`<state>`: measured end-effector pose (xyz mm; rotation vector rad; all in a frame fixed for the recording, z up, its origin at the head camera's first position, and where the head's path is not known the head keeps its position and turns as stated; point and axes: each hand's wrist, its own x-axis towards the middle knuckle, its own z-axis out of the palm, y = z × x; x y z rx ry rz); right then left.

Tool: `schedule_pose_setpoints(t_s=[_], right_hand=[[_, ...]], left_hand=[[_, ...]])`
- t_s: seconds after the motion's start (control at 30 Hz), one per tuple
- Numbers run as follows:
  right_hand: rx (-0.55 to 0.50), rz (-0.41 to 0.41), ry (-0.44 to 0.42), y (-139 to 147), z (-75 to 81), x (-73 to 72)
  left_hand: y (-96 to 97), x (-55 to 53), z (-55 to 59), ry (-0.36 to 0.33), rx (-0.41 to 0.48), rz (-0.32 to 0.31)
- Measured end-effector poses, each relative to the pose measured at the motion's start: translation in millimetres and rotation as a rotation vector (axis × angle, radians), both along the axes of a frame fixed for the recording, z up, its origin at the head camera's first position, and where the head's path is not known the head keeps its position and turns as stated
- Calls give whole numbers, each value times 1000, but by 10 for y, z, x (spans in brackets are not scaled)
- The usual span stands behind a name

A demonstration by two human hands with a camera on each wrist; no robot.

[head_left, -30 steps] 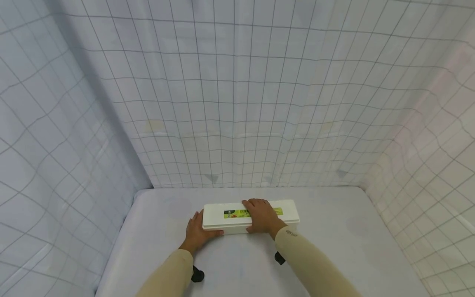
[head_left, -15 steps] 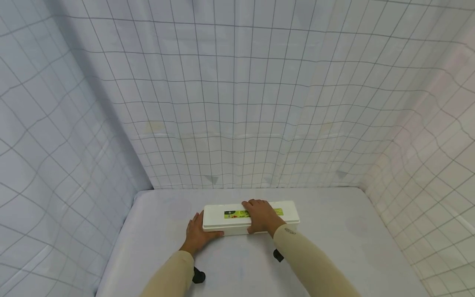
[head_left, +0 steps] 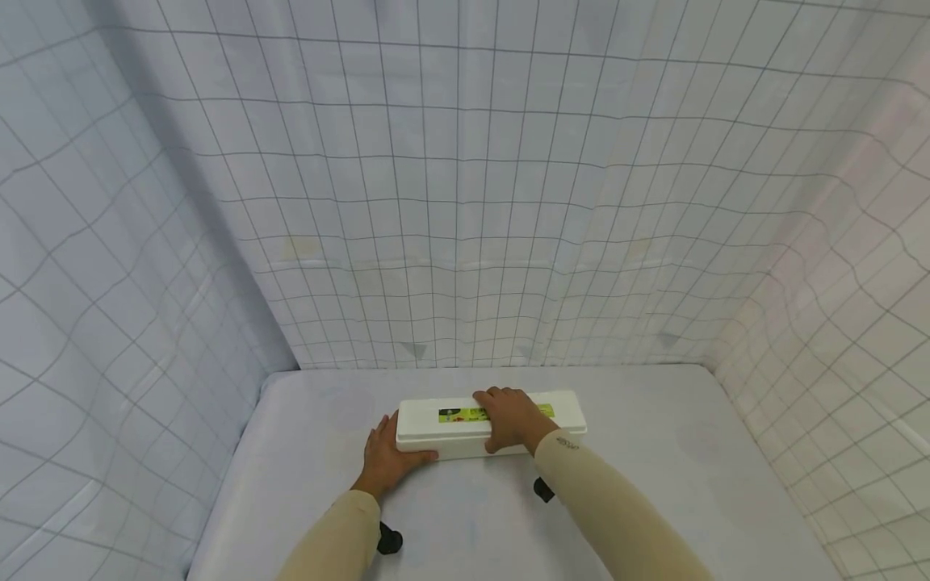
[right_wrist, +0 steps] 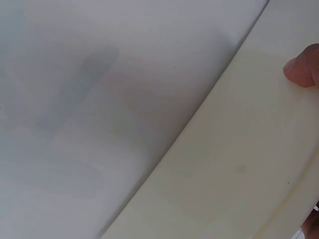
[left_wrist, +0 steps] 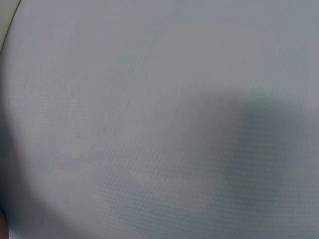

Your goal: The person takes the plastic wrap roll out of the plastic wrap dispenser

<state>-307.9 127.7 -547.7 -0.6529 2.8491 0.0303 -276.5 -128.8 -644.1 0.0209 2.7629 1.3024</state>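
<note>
A long white lidded box (head_left: 436, 448) with a green and yellow label lies across the table near its back. My left hand (head_left: 390, 458) holds the box's left end, thumb along the front wall and fingers around the end. Over the top, my right hand (head_left: 511, 418) grips the box, its thumb on the front wall and its fingers across the lid, hiding part of the label. In the right wrist view, a thumb (right_wrist: 303, 67) presses against the pale box wall (right_wrist: 214, 149). Only a sliver of the box (left_wrist: 6, 17) shows in the left wrist view.
White cloth covers the table (head_left: 654, 476). White sheeting behind a dark grid net (head_left: 465, 202) rises at the back and both sides. Black wrist-worn pieces show beside the left sleeve (head_left: 330, 537) and the right sleeve (head_left: 617, 508).
</note>
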Motion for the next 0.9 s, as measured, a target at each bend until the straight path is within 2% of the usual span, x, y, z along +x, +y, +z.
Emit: schedule_pose_setpoints(t_s=[0.33, 0.9], right_hand=[[-19, -40, -97, 8, 165, -48], [-31, -29, -101, 42, 68, -51]], left_hand=[[32, 13, 52, -1, 32, 2], [9, 16, 3, -7, 2, 3]])
